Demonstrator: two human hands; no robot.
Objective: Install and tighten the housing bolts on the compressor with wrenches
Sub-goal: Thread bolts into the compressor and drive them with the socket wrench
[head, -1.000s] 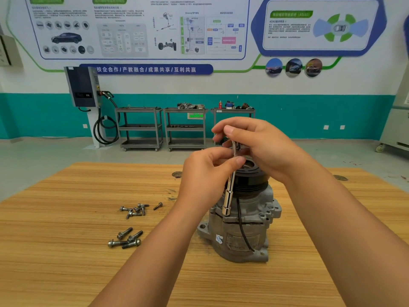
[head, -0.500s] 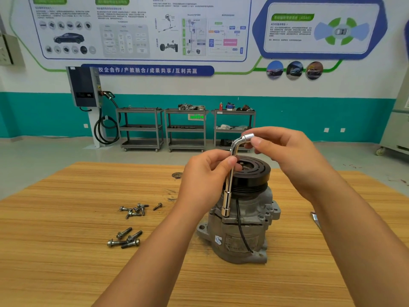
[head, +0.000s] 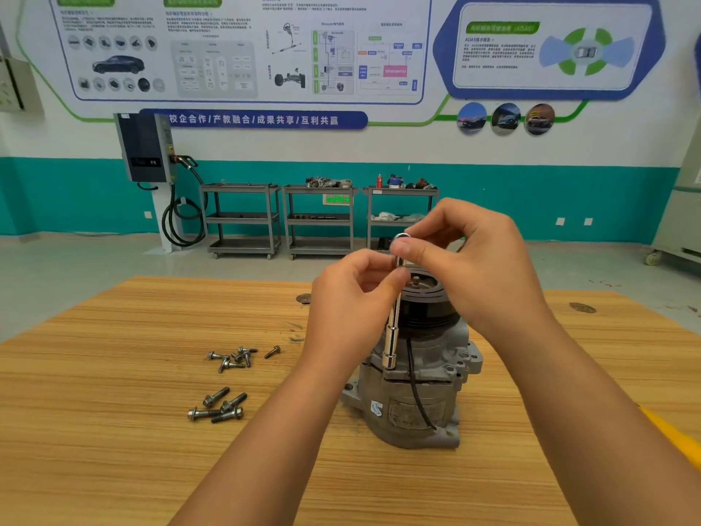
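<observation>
I count one compressor [head: 413, 396] standing upright on the wooden worktop [head: 113, 430], a little right of centre. Its body is rough cast grey metal with lugs round the flange, topped by one black round pulley [head: 428, 309] with a grooved rim. One thin black cable [head: 415, 389] runs down its front.

One wrench [head: 392, 336] is in use: a shiny chrome L-shaped socket wrench, its long leg upright beside the pulley and its cylindrical socket end seated on the housing flange. I cannot see a bolt head under the socket.

The left hand [head: 352, 301] has its fingers curled and pinches the upper part of the shaft between thumb and fingertips. The right hand [head: 474, 260] pinches the bent top end of the wrench between thumb and forefinger, the other fingers loosely arched above the pulley.

Loose bolts lie in two groups left of the compressor. The near group [head: 220, 406] holds four long, dull steel flanged bolts, touching one another. The far group [head: 235, 356] is of shorter bolts; I make out about six, one lying slightly apart to the right, but they overlap and my count is unsure.

Against the far wall stand three grey metal shelf carts [head: 318, 222] in a row and one dark box-shaped charger [head: 146, 148] with a looped black hose.
</observation>
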